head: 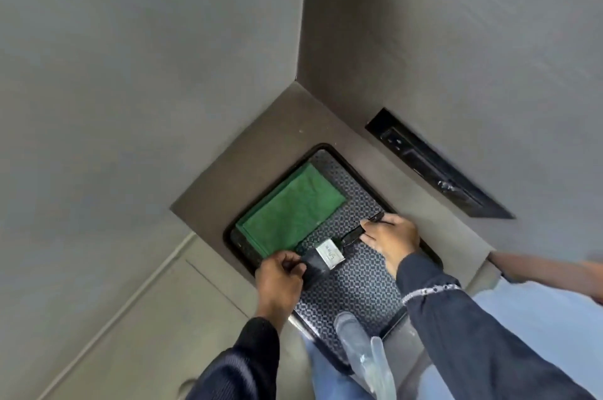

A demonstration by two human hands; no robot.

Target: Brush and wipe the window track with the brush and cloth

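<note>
On the patterned tray (359, 282), toward its far left corner, a folded green cloth (292, 208) lies flat. Just beside its near edge lies the paintbrush (329, 254): the left hand (280, 272) pinches its black bristles, while the right hand (390, 238) closes its fingers around the black handle near the tray's right edge.

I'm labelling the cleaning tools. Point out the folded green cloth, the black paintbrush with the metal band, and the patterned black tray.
Folded green cloth (292, 208), head view: middle of its top face.
Black paintbrush with the metal band (330, 256), head view: on the silver band.
Patterned black tray (359, 282), head view: bare patterned floor.
</note>
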